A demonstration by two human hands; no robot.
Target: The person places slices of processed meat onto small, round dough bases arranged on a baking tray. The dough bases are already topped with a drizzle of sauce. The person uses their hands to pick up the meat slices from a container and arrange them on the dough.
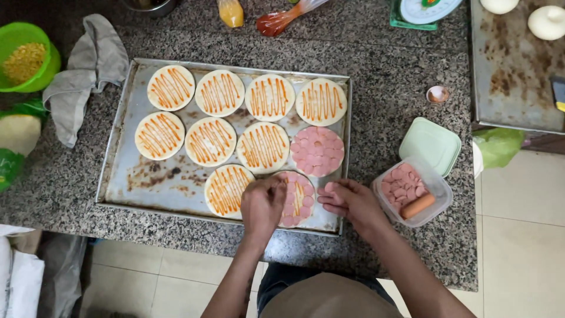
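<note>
- The left hand [263, 203] rests knuckles-up on the near dough round [296, 199], fingers curled down onto its left edge; whether they pinch a sausage slice cannot be told.
- The right hand [348, 200] lies just beside that round on its right, fingers drawn loosely together with the tips at the round's edge; a pale pink slice seems to sit at the fingertips, but that is not sure.
- This near dough round sits at the front right of the metal baking tray [126, 176], striped with orange sauce in the middle and ringed with pink sausage slices.
- Just left of it, touching the left hand, is a sauced round [226, 189] with no slices.
- Right of the tray, near the right hand, stands a clear plastic tub [413, 191] of sausage slices with a whole sausage piece in it; its pale green lid [431, 145] lies behind it.
- Farther back on the tray, one round [318, 151] is fully covered in slices; seven more carry sauce stripes only.
- On the granite counter [388, 88] at far left lie a grey cloth [88, 70] and a green bowl of corn kernels [25, 58].
</note>
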